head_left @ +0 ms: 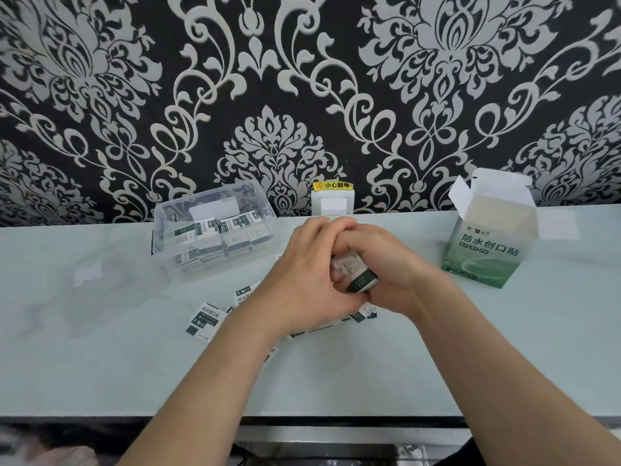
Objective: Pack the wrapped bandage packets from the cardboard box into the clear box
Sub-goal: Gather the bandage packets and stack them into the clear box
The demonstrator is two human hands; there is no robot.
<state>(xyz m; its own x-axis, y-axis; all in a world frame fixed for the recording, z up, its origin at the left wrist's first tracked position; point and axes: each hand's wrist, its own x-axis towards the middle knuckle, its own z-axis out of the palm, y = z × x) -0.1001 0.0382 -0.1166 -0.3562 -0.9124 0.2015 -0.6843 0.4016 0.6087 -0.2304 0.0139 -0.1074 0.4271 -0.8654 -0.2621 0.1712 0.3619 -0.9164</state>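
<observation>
Both hands clasped round one stack of bandage packets [356, 275] at mid-table.

We noted the left hand [309, 274] and right hand [386, 274] pressed together, fingers curled round the stack, which showed only in the gap between the palms. The clear box [166, 230], with packets in rows inside, stood at 10 o'clock from the hands, near but apart. The cardboard box [487, 250], flaps up, stood at 3 o'clock, well apart. Loose packets [205, 319] lay at 7 o'clock, some under the left forearm, so we could not count them. A clear lid [100, 280] at 9 o'clock was hard to make out. Open table [336, 371] ran to the near edge at 6 o'clock.
</observation>
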